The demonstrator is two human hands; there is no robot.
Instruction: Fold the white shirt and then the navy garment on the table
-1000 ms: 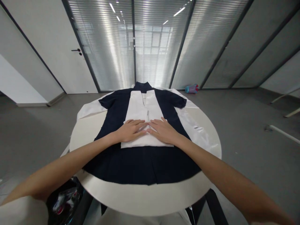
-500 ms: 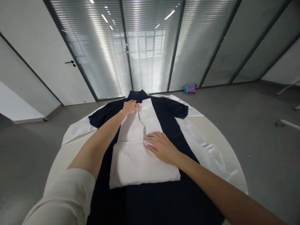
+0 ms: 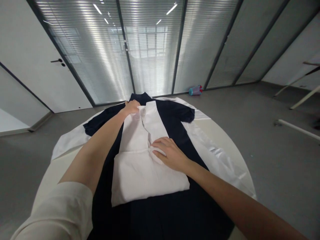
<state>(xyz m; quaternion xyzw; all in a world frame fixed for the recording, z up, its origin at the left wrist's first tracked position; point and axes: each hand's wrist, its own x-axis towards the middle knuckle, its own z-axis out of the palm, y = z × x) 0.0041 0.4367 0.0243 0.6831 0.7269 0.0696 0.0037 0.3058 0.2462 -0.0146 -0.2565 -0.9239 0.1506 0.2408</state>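
Observation:
A folded white garment (image 3: 150, 180) lies on a dark navy short-sleeved garment (image 3: 175, 115), which is spread out with its collar at the far end. Beneath the navy one, more white cloth (image 3: 210, 150) shows at both sides. My left hand (image 3: 132, 107) is at the far left corner of the folded white garment, its fingers curled over the edge and pressed on the cloth. Near the middle of that garment, my right hand (image 3: 170, 154) rests with fingers spread on the fabric, holding nothing.
The round white table (image 3: 221, 133) carries the garments. On the floor beyond it, a blue and purple basket-like object (image 3: 195, 90) lies by the glass partition. Pale furniture legs (image 3: 300, 130) stand at the right. A door with a dark handle is at the left.
The view has shifted, so the scene sits further left in the frame. My left hand has closed more over the garment's far corner. My right hand stays on the white cloth.

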